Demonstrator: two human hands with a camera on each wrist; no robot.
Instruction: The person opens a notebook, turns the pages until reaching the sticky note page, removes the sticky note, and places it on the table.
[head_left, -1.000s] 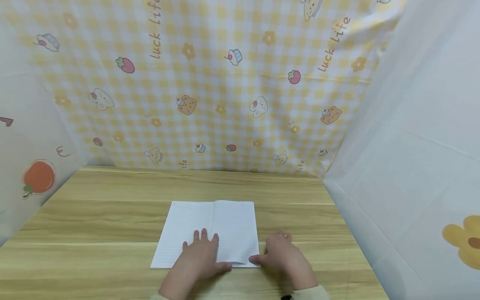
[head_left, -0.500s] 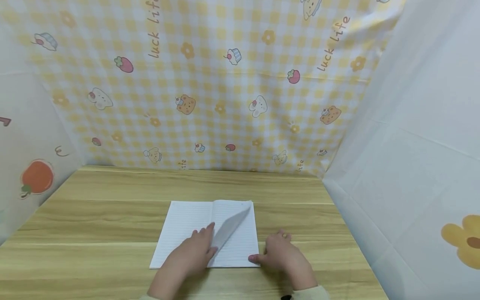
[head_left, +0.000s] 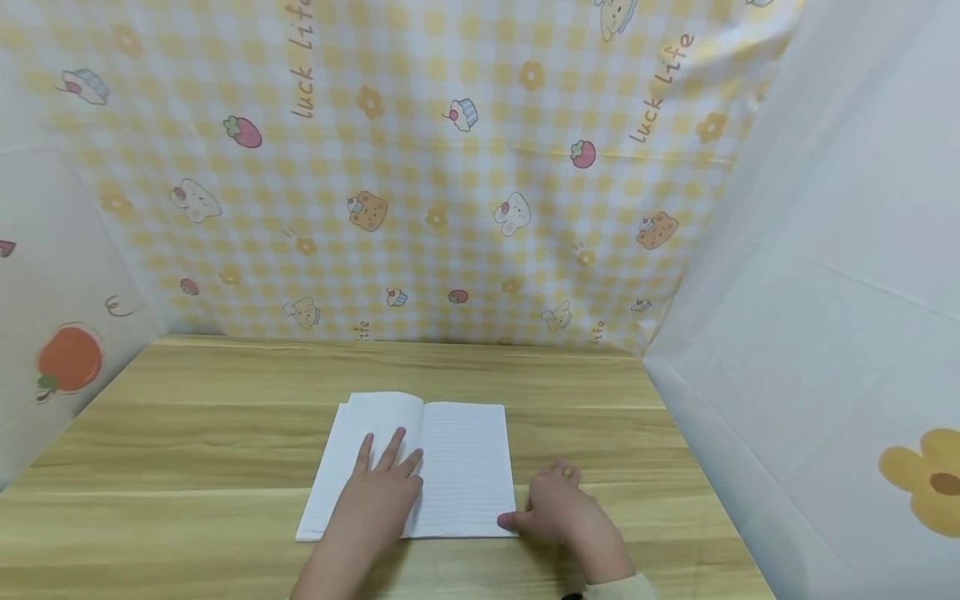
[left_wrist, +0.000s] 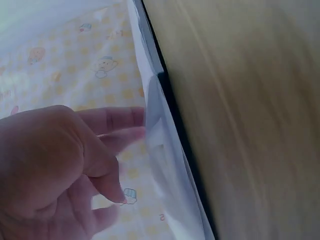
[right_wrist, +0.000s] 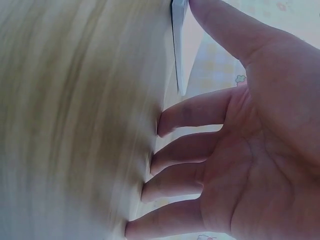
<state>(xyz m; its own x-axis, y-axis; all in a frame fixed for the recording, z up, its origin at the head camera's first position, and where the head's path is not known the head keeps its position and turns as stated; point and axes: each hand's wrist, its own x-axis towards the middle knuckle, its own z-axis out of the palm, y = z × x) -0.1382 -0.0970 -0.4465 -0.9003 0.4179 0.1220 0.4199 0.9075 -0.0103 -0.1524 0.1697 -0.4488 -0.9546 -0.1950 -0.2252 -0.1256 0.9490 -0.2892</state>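
A lined white notebook lies spread on the wooden table, its dark cover edge showing in the left wrist view. On its left half a turned leaf sits slightly bowed and offset from the pages beneath. My left hand rests over that leaf with its fingers spread; in the left wrist view, fingertips of the left hand touch the paper. My right hand is at the lower right corner, thumb on the page. In the right wrist view, the other fingertips of the right hand rest on the table beside the notebook.
The wooden table extends around the notebook. A yellow checked cloth with printed figures hangs behind it. White cloth walls stand at the left and right.
My left hand has carried a leaf from the right half over to the left and now lies spread on it. The right hand has stayed at the corner.
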